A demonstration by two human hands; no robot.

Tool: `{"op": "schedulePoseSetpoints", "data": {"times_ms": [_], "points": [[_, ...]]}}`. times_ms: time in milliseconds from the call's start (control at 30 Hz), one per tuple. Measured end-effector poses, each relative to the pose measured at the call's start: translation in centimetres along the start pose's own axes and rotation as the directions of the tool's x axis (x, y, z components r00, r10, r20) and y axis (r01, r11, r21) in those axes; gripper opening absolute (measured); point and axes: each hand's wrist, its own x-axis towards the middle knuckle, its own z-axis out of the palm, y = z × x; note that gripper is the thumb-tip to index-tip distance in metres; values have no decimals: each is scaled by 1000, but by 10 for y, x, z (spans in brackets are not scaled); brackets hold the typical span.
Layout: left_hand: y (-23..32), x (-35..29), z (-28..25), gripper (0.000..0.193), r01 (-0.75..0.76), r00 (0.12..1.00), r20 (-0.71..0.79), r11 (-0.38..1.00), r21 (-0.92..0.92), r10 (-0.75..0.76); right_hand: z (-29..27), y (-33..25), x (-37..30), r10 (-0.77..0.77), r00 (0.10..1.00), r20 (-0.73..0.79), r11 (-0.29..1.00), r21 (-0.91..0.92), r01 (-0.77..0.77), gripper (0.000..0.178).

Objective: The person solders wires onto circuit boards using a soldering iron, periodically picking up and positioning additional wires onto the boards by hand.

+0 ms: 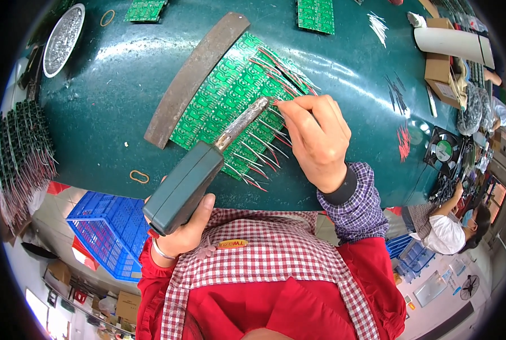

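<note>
My left hand (186, 233) is wrapped round the handle of a dark green soldering gun (186, 184). The gun's metal barrel slants up and right, its tip close to the fingers of my right hand (316, 133). Those fingers are pinched together on a thin red wire at the right edge of the green circuit board panel (213, 107). Several red and white wires (257, 148) stick out from the panel's right side. Along its left edge lies a curved, brownish metal bar (193, 79). Whether the gun's tip touches the board cannot be made out.
Loose white wires (378, 28), black wires (397, 93) and red wires (403, 140) lie to the right, near a black fan (442, 148). A silvery dish (63, 41) stands far left, above stacked wired boards (23, 153). A blue crate (108, 229) is below the table edge.
</note>
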Motion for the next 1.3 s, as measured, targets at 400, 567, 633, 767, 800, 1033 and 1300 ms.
{"op": "schedulePoseSetpoints", "data": {"times_ms": [400, 567, 633, 767, 800, 1033, 1300], "points": [[-2, -3, -1, 24, 60, 998, 24, 997, -43, -59, 0, 0, 0, -7, 1000, 7, 1000, -17, 7, 25], [-14, -15, -6, 35, 12, 996, 85, 991, -130, -1, 0, 0, 1, -9, 1000, 8, 1000, -17, 9, 26], [-16, -17, -6, 34, 6, 997, 73, 990, -140, 4, 0, -1, 1, -2, 1000, 11, 1000, -25, 2, 26], [-10, -15, -7, 38, 34, 997, 80, 991, -128, -24, 0, -2, 1, -2, 1000, 13, 1000, -28, 2, 26], [-7, -13, -7, 40, 48, 996, 87, 989, -137, -36, 0, -2, 1, -1, 1000, 13, 1000, -30, 1, 26], [0, -8, -2, 29, -25, 999, 21, 998, -63, 26, 1, -1, -1, -1, 1000, 5, 999, -35, 1, 23], [4, -9, 0, 26, 26, 1000, 1, 990, -136, -26, 4, 0, 0, -16, 999, -35, 1000, -12, 15, 21]]}}
